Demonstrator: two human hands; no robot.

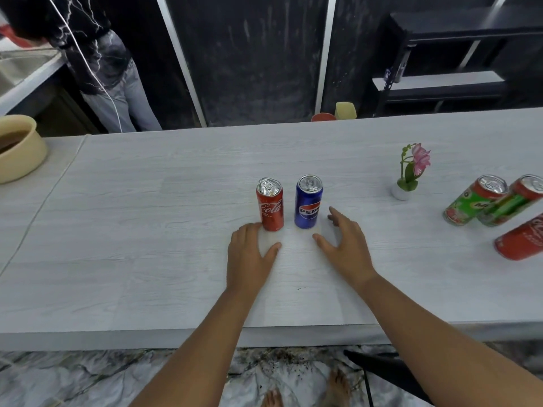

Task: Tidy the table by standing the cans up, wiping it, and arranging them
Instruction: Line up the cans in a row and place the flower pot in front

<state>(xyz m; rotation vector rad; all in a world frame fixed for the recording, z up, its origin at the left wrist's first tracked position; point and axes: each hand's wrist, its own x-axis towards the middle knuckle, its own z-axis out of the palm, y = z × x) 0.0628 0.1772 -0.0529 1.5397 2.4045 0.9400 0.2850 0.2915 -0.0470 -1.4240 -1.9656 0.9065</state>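
Left hand (249, 254) and right hand (348, 249) lie open and empty before upright red can (270, 207) and blue can (308, 204), centre of table (147, 230). Thin-walled, smooth, probably light: grip mid-body, gently.

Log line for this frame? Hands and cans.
left hand: open, by red cola can | right hand: open, by blue Pepsi can | both cans: upright, apart | holding: nothing
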